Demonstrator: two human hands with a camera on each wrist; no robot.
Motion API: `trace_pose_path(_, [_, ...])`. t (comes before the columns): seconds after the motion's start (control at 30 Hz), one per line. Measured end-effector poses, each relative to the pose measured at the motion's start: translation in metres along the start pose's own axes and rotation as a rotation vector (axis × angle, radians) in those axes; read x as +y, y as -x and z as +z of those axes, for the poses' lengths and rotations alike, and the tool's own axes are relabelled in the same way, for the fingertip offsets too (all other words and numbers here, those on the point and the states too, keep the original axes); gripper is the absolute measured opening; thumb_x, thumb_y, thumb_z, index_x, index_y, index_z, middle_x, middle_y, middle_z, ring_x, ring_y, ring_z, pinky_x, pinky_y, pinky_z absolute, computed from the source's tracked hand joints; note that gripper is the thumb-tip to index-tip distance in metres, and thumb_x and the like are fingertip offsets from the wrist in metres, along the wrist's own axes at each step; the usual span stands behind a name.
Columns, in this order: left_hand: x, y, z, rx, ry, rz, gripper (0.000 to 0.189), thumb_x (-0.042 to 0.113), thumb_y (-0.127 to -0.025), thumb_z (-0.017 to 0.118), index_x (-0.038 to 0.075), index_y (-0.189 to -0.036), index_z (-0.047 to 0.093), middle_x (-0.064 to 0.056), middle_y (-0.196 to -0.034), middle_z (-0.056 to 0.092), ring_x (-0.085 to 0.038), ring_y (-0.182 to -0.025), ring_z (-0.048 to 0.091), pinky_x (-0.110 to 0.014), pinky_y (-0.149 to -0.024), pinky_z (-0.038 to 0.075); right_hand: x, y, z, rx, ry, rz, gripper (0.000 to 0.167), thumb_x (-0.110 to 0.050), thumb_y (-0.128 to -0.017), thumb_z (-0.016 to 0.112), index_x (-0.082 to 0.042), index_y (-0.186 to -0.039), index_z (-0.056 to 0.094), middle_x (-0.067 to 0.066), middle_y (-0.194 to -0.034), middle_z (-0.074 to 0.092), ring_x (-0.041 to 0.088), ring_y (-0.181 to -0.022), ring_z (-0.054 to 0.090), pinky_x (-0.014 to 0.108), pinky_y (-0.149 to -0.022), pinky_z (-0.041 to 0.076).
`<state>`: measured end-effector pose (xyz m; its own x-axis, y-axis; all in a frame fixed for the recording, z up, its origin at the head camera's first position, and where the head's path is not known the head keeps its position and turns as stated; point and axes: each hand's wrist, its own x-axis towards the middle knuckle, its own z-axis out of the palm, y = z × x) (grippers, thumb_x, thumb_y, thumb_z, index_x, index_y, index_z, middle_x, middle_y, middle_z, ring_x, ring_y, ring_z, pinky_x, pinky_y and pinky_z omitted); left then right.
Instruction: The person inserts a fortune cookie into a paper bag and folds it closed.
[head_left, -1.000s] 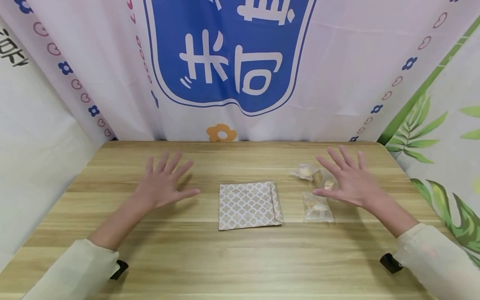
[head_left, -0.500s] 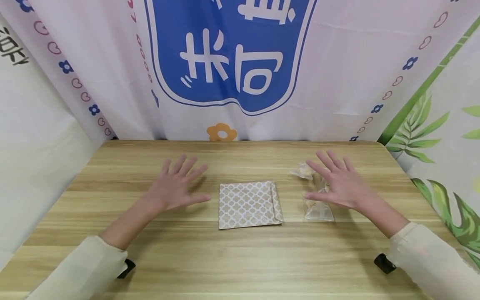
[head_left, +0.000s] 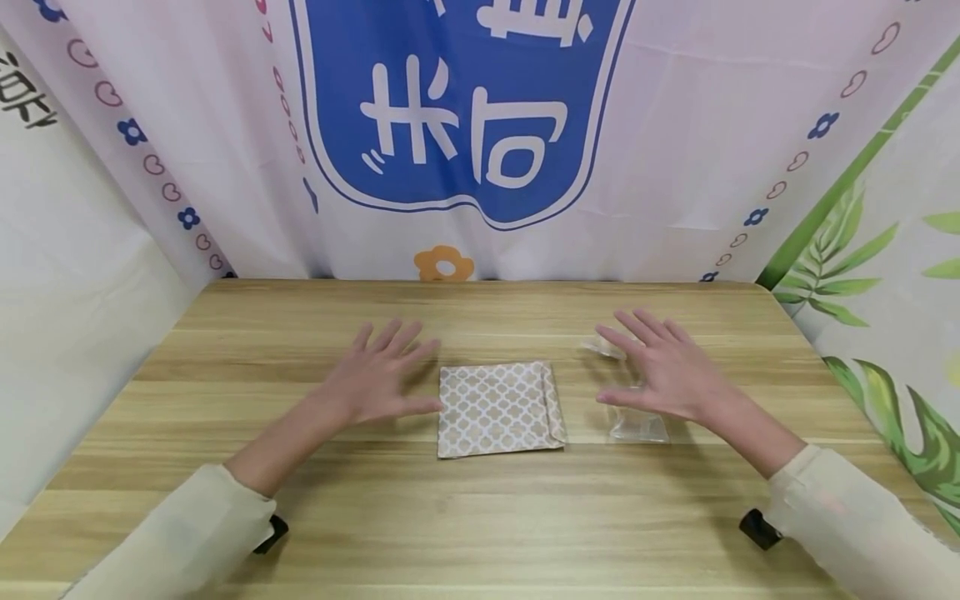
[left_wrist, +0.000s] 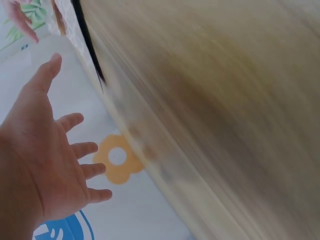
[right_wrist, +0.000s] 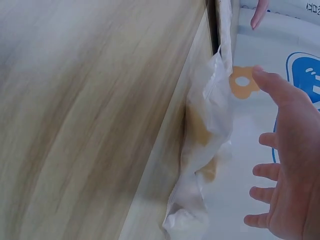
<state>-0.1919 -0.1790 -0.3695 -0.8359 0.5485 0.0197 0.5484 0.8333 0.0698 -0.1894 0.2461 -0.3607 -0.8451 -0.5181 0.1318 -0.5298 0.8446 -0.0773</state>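
A flat packet (head_left: 491, 410) with a beige and white lattice pattern lies mid-table, a folded flap along its right side. My left hand (head_left: 378, 379) hovers at its left edge, fingers spread, its thumb tip beside the packet in the head view; whether they touch I cannot tell. My right hand (head_left: 671, 371) is spread above several small clear bags (head_left: 640, 427) and partly hides them. In the right wrist view the bags (right_wrist: 205, 120) show pale yellowish contents, whose kind is unclear, with the right hand (right_wrist: 295, 165) apart from them. Neither hand holds anything.
The wood-grain table (head_left: 480, 525) meets a white curtain (head_left: 675, 167) with a blue emblem at its back edge. A leaf-patterned cloth (head_left: 885, 333) hangs on the right. Dark wrist-camera parts show under both sleeves.
Both hands have moved inward: the left one rightward to the packet's edge, the right one leftward over the clear bags. The packet and bags have stayed in place.
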Motion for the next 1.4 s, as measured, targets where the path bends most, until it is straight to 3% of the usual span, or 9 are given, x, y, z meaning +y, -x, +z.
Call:
trace_pose_path(0.17, [0.005,-0.002,0.001,0.003,0.022,0.021,0.090,0.069,-0.091,0.060,0.015,-0.160,0.040,-0.022,-0.167,0.028,-0.048,-0.154,0.019,-0.072,-0.120,0.010,-0.004,-0.003,0.001,0.040,0.000,-0.034,0.092,-0.066,-0.086,0.071,-0.012,-0.156,0.047,0.023,-0.162,0.038,0.048,-0.147,0.035,0.071,-0.115,0.031])
trace_pose_path(0.57, [0.015,-0.010,0.002,0.021,0.055,0.086,0.091,0.069,-0.088,0.065,0.013,-0.156,0.047,-0.023,-0.162,0.038,-0.050,-0.149,0.031,-0.074,-0.116,0.027,-0.016,-0.009,0.002,0.129,-0.125,-0.106,0.082,-0.056,-0.085,0.077,-0.006,-0.147,0.057,0.022,-0.143,0.059,0.043,-0.132,0.054,0.063,-0.109,0.044])
trace_pose_path(0.8, [0.021,-0.014,0.002,0.064,0.124,0.136,0.085,0.064,-0.087,0.070,0.010,-0.150,0.054,-0.022,-0.155,0.048,-0.047,-0.143,0.043,-0.073,-0.110,0.036,-0.026,-0.011,0.002,0.069,-0.270,-0.053,0.080,-0.046,-0.085,0.083,-0.005,-0.147,0.056,0.024,-0.145,0.056,0.045,-0.131,0.054,0.065,-0.103,0.049])
trace_pose_path(1.0, [0.025,-0.018,0.007,0.093,0.174,0.162,0.078,0.059,-0.087,0.074,0.008,-0.145,0.059,-0.022,-0.149,0.054,-0.044,-0.138,0.050,-0.070,-0.108,0.041,-0.031,-0.013,0.006,0.052,-0.324,-0.076,0.077,-0.043,-0.085,0.084,-0.004,-0.146,0.057,0.023,-0.145,0.057,0.046,-0.132,0.054,0.066,-0.104,0.047])
trace_pose_path(1.23, [0.034,-0.021,0.007,0.057,0.213,0.199,0.089,0.059,-0.081,0.081,0.001,-0.144,0.058,-0.022,-0.148,0.055,-0.041,-0.138,0.051,-0.060,-0.115,0.039,-0.037,-0.019,0.013,0.031,-0.404,-0.114,0.072,-0.038,-0.084,0.086,-0.002,-0.141,0.060,0.018,-0.131,0.067,0.036,-0.119,0.064,0.056,-0.098,0.055])
trace_pose_path(1.4, [0.040,-0.024,0.009,0.012,0.192,0.194,0.097,0.064,-0.076,0.082,0.001,-0.146,0.056,-0.021,-0.149,0.054,-0.041,-0.139,0.049,-0.061,-0.116,0.037,-0.041,-0.023,0.018,-0.009,-0.461,-0.107,0.070,-0.037,-0.083,0.087,-0.001,-0.138,0.063,0.014,-0.120,0.072,0.030,-0.108,0.068,0.050,-0.092,0.058])
